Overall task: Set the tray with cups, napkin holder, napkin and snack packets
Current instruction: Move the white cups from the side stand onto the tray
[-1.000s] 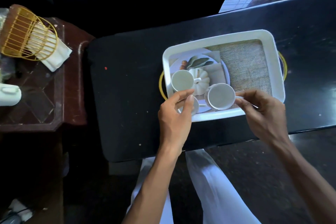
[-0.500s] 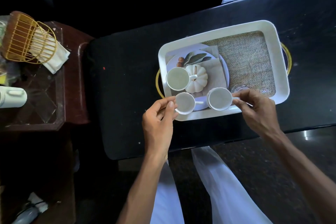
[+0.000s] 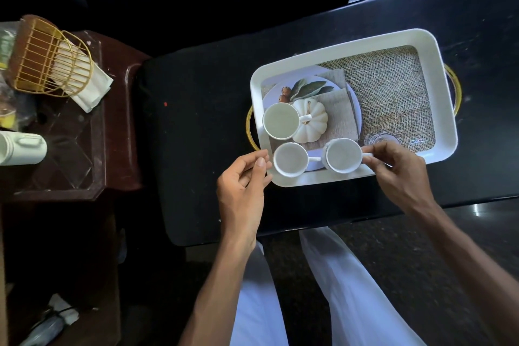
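Three round white cups stand inside the glossy white rectangular tray on the black counter, at its left end. The right hand pinches the handle of the near-edge cup; the left hand, loosely curled and empty, sits just beside the near-left corner cup. The third cup stands behind them. The gold wire napkin holder lies on the brown side table, well apart.

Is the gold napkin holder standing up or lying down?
Lying down. The gold wire napkin holder rests on its side on the brown side table, with white napkins sticking out its open end.
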The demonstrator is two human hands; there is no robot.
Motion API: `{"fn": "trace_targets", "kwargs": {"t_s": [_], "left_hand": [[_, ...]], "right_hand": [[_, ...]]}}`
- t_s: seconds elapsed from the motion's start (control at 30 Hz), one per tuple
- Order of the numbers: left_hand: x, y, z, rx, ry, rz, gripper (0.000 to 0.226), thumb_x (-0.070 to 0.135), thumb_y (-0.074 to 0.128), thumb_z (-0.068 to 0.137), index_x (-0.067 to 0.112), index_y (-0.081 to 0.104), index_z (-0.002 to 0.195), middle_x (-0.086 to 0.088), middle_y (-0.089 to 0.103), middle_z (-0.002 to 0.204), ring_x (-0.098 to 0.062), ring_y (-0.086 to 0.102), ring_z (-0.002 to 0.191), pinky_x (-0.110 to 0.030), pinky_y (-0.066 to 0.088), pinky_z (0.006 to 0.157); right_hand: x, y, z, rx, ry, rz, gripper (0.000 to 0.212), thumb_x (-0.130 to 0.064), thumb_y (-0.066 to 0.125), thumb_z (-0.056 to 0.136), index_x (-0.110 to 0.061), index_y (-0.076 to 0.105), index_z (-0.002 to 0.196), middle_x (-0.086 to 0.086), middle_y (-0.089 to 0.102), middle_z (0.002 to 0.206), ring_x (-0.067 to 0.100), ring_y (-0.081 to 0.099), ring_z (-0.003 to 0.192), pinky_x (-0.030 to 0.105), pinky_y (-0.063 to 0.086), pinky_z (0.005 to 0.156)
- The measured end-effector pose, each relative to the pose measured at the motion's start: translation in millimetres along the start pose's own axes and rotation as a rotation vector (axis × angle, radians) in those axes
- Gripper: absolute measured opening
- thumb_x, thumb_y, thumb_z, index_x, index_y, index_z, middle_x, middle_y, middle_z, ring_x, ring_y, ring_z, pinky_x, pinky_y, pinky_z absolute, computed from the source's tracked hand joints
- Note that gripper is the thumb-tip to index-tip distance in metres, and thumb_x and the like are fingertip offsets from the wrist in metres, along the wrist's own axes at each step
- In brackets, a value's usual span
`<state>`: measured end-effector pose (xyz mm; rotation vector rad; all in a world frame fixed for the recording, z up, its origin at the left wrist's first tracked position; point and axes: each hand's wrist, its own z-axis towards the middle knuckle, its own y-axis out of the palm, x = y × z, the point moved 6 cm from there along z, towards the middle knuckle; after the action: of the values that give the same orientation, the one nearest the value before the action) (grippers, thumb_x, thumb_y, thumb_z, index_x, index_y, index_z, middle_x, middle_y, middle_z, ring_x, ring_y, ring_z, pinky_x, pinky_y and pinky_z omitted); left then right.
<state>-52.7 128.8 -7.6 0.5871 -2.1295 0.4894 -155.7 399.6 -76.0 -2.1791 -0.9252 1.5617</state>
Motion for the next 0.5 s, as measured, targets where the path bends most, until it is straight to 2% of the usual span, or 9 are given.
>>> {"fn": "trace_targets", "kwargs": {"t_s": [0.17,0.33,0.4,0.5], "left_hand": [[-3.0,-8.4,3.1,0.003,-0.001,-0.002,0.018,0.013,0.060,0.101,0.022,0.076,0.101,0.010,0.079,0.100,-0.007,0.075,0.101,-0.023,0.061,0.083],[-2.9,-22.8,8.7,0.010,0.017,0.008,0.018,0.014,0.061,0.101,0.025,0.076,0.101,0.013,0.078,0.101,-0.007,0.075,0.101,-0.022,0.060,0.084],[-2.5,-33.3,11.5,0.024,0.017,0.002,0.017,0.015,0.061,0.101,0.023,0.076,0.103,0.012,0.078,0.104,-0.007,0.074,0.102,-0.023,0.060,0.085],[0.6,-57.4,15.2,0.055,0.028,-0.010,0.018,0.015,0.061,0.101,0.024,0.076,0.104,0.012,0.078,0.106,-0.008,0.074,0.103,-0.023,0.060,0.085]], "right_hand": [[-6.4,-1.9,-3.1,-0.027,-0.039,-0.028,0.013,-0.009,0.073,0.089,-0.012,0.073,0.101,-0.011,0.072,0.093,-0.023,0.061,0.086,-0.003,0.044,0.075],[-21.5,-11.5,-10.2,0.011,-0.053,-0.048,0.023,-0.008,0.073,0.088,-0.010,0.071,0.111,-0.007,0.070,0.101,0.006,0.069,0.092,-0.001,0.046,0.081],[-34.5,-15.8,-13.5,0.047,-0.051,-0.034,0.022,-0.009,0.073,0.088,-0.012,0.071,0.110,-0.007,0.071,0.101,0.006,0.069,0.093,0.000,0.047,0.083],[-63.7,-14.9,-19.2,0.101,-0.047,0.013,0.019,-0.014,0.073,0.089,-0.016,0.071,0.108,-0.009,0.071,0.097,-0.002,0.068,0.091,-0.001,0.047,0.078]]}}
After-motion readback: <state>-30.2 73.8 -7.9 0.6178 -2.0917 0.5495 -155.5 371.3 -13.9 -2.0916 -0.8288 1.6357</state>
